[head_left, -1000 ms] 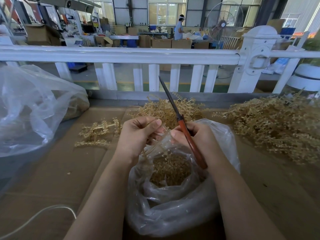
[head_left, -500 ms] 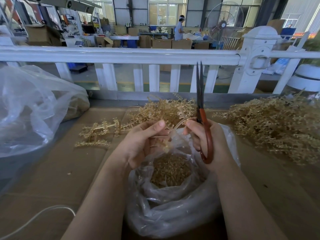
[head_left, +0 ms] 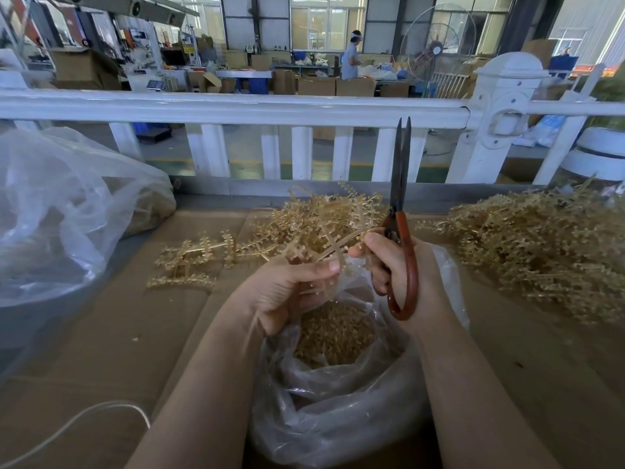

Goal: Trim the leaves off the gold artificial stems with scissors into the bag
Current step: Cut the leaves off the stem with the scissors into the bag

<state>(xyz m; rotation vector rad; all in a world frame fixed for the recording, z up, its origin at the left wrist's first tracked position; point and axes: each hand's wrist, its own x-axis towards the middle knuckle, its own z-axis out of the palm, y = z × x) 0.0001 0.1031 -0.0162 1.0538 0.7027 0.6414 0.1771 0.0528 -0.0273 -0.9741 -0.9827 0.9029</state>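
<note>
The bag (head_left: 338, 411) is sitting nearest, between both forearms; stem piles are lying behind it (head_left: 324, 218) and to the right (head_left: 541, 252); the railing (head_left: 236, 110) is standing behind everything.

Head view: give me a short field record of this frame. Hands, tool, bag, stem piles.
left hand: holds a gold stem over the bag
right hand: grips scissors, fingertips touch the same stem
scissors state: blades point up, nearly closed, not on the stem; red handles
bag: clear plastic, open, between the forearms, gold trimmings inside
stem piles: large pile at right, smaller pile behind the hands, a few loose stems at left
surface: cardboard
other: second clear bag far left
</note>
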